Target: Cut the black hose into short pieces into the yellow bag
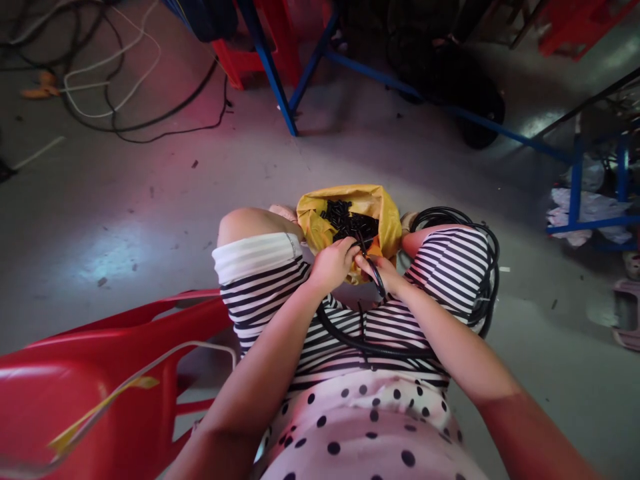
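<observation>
While the grey floor (165, 193) spreads out on every side, a red chair (145, 400) fills the lower left, close by the person's left thigh. Ahead, well apart from the knees, runs a blue frame (273, 73) with red stools (227, 57) behind it. The person sits with knees apart, in a dotted shirt (373, 427) and striped shorts (450, 267). At the upper left, cords (145, 123) lie looped on the floor.

Between the knees stands a yellow bag (345, 192), its mouth open upward. Black tube (380, 349) crosses the lap, passing under the left forearm, and more black loops lie about the outer side of the right thigh. Both hands meet over the bag's near rim. The left hand (331, 265) has its fingers together, pinching what looks like the tube's end. The right hand (389, 275) is curled round a black-handled tool (378, 280); its far end is too small to make out. Short black pieces (345, 217) are heaped inside the bag, just beyond the fingertips.
</observation>
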Available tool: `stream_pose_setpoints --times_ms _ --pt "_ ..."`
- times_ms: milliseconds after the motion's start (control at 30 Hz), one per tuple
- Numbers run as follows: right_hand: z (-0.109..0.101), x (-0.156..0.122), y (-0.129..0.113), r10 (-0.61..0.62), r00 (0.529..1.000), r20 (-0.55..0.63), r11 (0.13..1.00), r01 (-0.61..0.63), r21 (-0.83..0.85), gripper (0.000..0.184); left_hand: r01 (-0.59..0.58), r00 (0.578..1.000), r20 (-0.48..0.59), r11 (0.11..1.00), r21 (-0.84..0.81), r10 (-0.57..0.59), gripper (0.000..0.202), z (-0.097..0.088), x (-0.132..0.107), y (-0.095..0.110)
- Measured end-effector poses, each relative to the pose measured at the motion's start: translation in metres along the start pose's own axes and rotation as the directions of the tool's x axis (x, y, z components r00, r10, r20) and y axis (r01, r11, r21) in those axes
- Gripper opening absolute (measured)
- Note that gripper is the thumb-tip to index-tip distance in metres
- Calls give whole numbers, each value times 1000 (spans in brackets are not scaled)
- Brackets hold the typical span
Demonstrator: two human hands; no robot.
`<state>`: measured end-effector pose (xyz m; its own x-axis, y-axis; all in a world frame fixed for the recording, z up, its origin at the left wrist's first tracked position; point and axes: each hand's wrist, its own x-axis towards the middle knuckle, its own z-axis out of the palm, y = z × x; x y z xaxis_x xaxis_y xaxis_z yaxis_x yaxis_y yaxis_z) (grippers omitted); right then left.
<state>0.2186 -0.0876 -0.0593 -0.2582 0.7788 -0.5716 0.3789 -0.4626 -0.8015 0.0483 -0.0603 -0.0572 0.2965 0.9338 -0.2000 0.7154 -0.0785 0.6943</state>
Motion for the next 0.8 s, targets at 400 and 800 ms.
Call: stream_pose_setpoints --times_ms 400,800 --pt "2 -4 1 16 994 -110 980 -38 -198 64 56 995 -76 995 -88 -63 26 -1 6 -8" --pt "-7 2 -4 29 999 34 995 -26 -98 61 5 997 82 1000 -28 -3 18 0 2 -3"
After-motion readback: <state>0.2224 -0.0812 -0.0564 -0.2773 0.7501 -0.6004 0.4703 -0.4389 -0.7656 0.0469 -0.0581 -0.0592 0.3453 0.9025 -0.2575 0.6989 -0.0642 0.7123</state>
